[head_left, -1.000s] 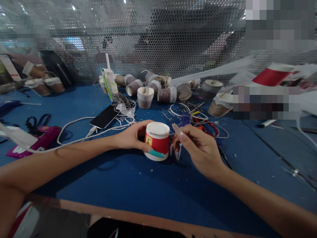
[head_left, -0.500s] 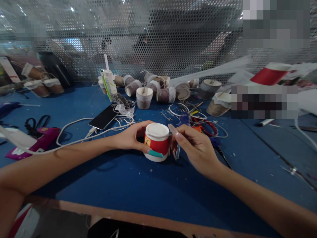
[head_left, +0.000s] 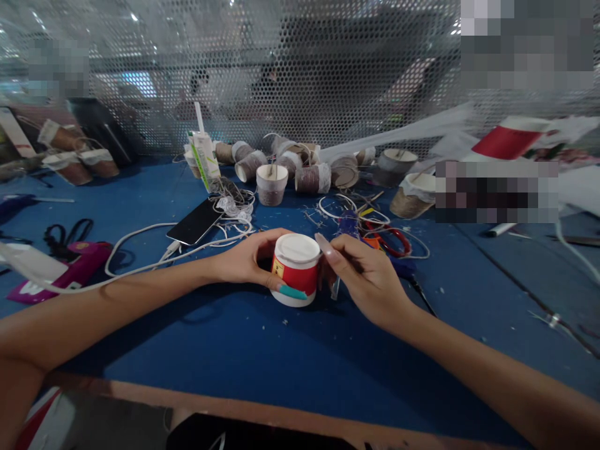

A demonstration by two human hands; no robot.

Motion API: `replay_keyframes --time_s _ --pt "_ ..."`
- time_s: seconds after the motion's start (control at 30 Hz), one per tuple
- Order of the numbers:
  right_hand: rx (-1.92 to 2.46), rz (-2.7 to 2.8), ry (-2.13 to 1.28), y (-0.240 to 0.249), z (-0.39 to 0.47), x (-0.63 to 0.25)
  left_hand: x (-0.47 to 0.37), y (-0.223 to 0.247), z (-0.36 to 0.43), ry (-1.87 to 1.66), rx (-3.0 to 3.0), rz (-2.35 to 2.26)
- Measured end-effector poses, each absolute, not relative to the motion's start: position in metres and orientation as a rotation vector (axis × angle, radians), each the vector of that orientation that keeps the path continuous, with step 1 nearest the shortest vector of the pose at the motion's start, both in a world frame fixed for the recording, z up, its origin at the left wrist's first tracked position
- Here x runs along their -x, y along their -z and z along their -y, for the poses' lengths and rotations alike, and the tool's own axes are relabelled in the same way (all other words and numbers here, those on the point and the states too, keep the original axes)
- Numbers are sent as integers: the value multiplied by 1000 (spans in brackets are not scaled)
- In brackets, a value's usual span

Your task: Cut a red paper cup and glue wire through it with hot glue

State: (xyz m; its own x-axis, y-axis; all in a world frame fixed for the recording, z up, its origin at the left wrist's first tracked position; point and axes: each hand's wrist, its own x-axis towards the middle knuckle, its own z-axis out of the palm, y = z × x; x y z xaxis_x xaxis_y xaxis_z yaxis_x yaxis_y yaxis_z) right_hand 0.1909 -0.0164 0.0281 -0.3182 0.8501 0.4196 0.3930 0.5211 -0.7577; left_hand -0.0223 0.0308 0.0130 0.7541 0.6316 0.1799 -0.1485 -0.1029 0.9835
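Observation:
A red and white paper cup [head_left: 297,272] stands upside down on the blue table, its closed base facing up. My left hand [head_left: 244,257] is wrapped round its left side, with the thumb and its long turquoise nail across the front. At the cup's right side is my right hand [head_left: 365,275], its thumb and forefinger drawn together near the upper edge. A thin, pale, see-through piece [head_left: 335,287] shows below the right fingers; whether it is a nail or something held is unclear. The right hand's other fingers are partly hidden.
Behind the hands lie a phone [head_left: 194,222] with a white cable, red-handled scissors [head_left: 394,241] and several twine-wrapped cups [head_left: 272,185]. A drink carton [head_left: 204,156] with a straw stands further back. A purple glue gun-like tool [head_left: 70,275] is at left. Perforated metal closes the far side.
My right hand's lower fingers have drawn in slightly beside the cup. My left hand keeps its grip, and the cup stays in place; the view has shifted a little.

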Motion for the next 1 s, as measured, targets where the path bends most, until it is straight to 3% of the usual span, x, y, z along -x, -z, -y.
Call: replay_keyframes --time_s 1.0 --pt "1074 1955 -560 -29 15 -188 23 -11 -33 -697 -1633 -359"
